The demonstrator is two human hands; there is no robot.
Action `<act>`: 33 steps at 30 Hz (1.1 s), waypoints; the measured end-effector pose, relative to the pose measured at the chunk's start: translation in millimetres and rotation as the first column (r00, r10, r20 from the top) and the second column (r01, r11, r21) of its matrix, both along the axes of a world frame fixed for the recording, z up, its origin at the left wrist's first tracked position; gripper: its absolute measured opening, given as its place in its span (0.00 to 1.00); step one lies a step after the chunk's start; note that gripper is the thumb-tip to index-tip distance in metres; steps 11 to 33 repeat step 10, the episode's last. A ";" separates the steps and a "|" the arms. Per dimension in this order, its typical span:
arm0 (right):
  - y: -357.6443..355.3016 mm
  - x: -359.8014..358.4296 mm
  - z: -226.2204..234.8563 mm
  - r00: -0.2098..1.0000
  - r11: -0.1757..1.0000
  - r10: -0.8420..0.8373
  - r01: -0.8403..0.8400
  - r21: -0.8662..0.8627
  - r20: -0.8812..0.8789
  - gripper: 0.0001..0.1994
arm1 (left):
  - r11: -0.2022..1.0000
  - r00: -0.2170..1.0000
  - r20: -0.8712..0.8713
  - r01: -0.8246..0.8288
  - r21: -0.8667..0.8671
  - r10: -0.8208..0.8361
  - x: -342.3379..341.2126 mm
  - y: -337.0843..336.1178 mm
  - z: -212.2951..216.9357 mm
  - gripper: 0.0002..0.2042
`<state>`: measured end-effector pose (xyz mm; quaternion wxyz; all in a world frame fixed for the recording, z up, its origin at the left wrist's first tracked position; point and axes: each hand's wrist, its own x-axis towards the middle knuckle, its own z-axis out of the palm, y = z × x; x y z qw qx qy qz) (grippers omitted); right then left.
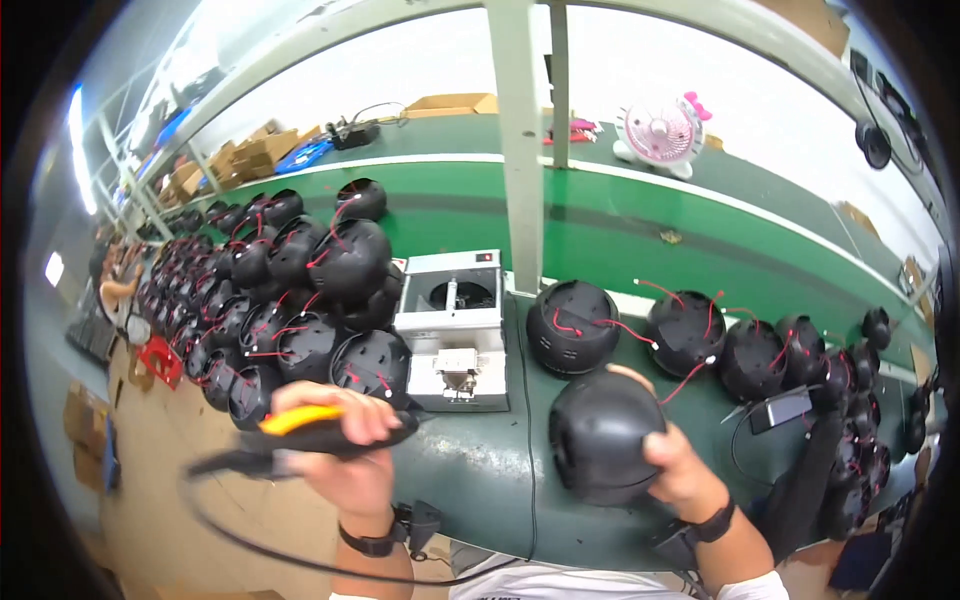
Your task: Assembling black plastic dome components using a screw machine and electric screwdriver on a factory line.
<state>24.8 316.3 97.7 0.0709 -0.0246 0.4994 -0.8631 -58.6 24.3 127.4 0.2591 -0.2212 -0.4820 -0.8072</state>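
Overhead, brown cardboard box (pixel 452 103) beyond belt; black dome shell (pixel 603 436) in right hand (pixel 683 472)

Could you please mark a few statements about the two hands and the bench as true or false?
1. The right hand holds a black dome-shaped housing. True.
2. The left hand is empty. False: it grips a black power tool with a yellow trigger part.
3. A small white machine stands on the green bench between the two groups of black housings. True.
4. The pink fan stands beside the left hand. False: it stands far back, beyond the green belt.
5. The loose housings have red wires. True.
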 end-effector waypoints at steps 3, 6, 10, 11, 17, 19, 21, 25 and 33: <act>-5.4 3.2 -26.7 0.997 0.974 0.015 0.003 0.226 -0.080 0.51 | 0.978 0.981 0.032 0.186 0.096 -0.189 -32.5 11.3 33.1 0.45; -6.4 4.0 -38.6 0.989 0.905 0.037 0.028 0.425 -0.143 0.57 | 0.969 0.964 0.102 0.244 0.022 -0.245 -61.5 32.8 44.9 0.51; -8.4 6.6 -66.2 0.962 0.903 -0.007 0.123 0.411 -0.272 0.58 | 0.948 0.954 0.131 0.286 -0.139 -0.269 -77.2 39.7 41.4 0.47; -8.4 6.6 -66.2 0.962 0.903 -0.007 0.123 0.411 -0.272 0.58 | 0.948 0.954 0.131 0.286 -0.139 -0.269 -77.2 39.7 41.4 0.47; -8.4 6.6 -66.2 0.962 0.903 -0.007 0.123 0.411 -0.272 0.58 | 0.948 0.954 0.131 0.286 -0.139 -0.269 -77.2 39.7 41.4 0.47; -8.4 6.6 -66.2 0.962 0.903 -0.007 0.123 0.411 -0.272 0.58 | 0.948 0.954 0.131 0.286 -0.139 -0.269 -77.2 39.7 41.4 0.47; -8.4 6.6 -66.2 0.962 0.903 -0.007 0.123 0.411 -0.272 0.58 | 0.948 0.954 0.131 0.286 -0.139 -0.269 -77.2 39.7 41.4 0.47; -8.4 6.6 -66.2 0.962 0.903 -0.007 0.123 0.411 -0.272 0.58 | 0.948 0.954 0.131 0.286 -0.139 -0.269 -77.2 39.7 41.4 0.47; -8.4 6.6 -66.2 0.962 0.903 -0.007 0.123 0.411 -0.272 0.58 | 0.948 0.954 0.131 0.286 -0.139 -0.269 -77.2 39.7 41.4 0.47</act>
